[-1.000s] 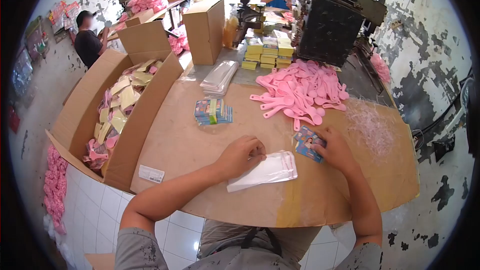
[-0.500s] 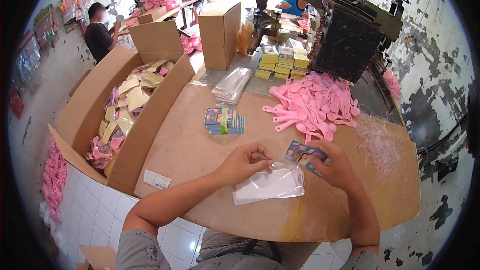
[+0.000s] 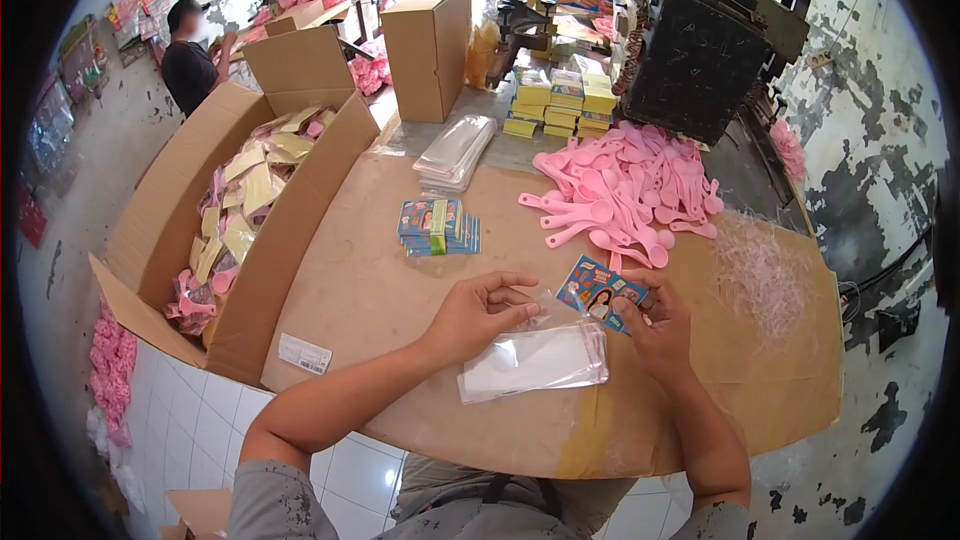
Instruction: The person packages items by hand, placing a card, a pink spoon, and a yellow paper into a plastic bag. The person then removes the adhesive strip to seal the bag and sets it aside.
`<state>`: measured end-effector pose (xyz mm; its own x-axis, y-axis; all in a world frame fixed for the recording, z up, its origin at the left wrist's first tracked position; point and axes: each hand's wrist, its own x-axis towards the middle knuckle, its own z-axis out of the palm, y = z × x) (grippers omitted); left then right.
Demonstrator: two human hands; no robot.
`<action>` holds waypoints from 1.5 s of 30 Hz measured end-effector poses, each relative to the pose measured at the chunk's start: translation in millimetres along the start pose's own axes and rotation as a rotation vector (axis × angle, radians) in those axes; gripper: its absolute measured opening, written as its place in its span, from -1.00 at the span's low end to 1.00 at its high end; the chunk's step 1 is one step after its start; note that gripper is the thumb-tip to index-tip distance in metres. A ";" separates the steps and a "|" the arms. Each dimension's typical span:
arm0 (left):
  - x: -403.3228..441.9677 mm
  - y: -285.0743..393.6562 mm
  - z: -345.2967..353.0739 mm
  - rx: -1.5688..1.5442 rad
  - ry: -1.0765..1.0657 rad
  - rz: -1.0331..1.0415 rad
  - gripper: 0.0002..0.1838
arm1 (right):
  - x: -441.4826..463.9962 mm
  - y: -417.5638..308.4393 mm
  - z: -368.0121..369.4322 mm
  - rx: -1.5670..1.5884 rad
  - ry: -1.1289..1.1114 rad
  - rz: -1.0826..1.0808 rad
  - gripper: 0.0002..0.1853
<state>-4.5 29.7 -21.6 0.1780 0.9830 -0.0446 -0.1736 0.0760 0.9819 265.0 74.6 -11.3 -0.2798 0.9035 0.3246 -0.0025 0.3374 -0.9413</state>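
Observation:
In my right hand (image 3: 660,328) is a blue printed card (image 3: 598,292) with a portrait on it, gripped between thumb and fingers. My left hand (image 3: 478,318) pinches the edge of a clear plastic bag (image 3: 545,310), its fingers curled toward the card. The card's left end is close to the bag; whether it is inside the mouth I cannot tell. Below both hands a stack of clear plastic bags (image 3: 530,365) lies on the cardboard-covered table (image 3: 390,340). Beyond my left hand sits a banded bundle of blue cards (image 3: 438,228).
Pink plastic spoons (image 3: 625,190) form a heap at the back, beside yellow-edged card stacks (image 3: 560,100). More clear bags (image 3: 452,155) lie left of them. An open carton (image 3: 290,250) of packed pieces stands left. Plastic strips (image 3: 760,275) lie right, near a dark machine (image 3: 690,60). A person (image 3: 190,60) stands behind.
My right hand has turned the card so its printed face shows more fully. My left hand has raised a bag edge toward the card. The view has shifted slightly.

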 end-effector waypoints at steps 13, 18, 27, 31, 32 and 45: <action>-13.3 10.2 9.3 0.349 -0.160 0.145 -0.57 | -9.0 -3.7 16.6 -0.159 -0.054 0.068 -0.58; -14.5 13.4 11.5 0.372 -0.197 0.069 -0.53 | -13.0 -1.0 21.8 0.063 -0.003 0.107 -0.64; -15.5 9.4 11.0 0.262 -0.131 0.038 -0.55 | 18.2 -11.4 -2.2 -0.386 -0.386 -0.060 -0.74; -15.0 15.0 8.0 0.195 -0.107 -0.002 -0.62 | 67.4 -3.2 -13.9 -0.892 -0.164 -0.290 -0.65; -13.7 13.1 6.2 0.190 -0.108 0.001 -0.63 | 78.5 2.3 -12.1 -0.926 -0.184 -0.367 -0.63; -6.6 7.1 -5.0 0.024 -0.065 0.028 -0.69 | 124.3 36.7 18.7 -1.227 -0.374 -0.603 -0.53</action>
<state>-11.7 24.6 -15.3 0.2359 0.9718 -0.0059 -0.1565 0.0440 0.9867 212.2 194.3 -7.2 -0.7697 0.4839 0.4164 0.5577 0.8271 0.0698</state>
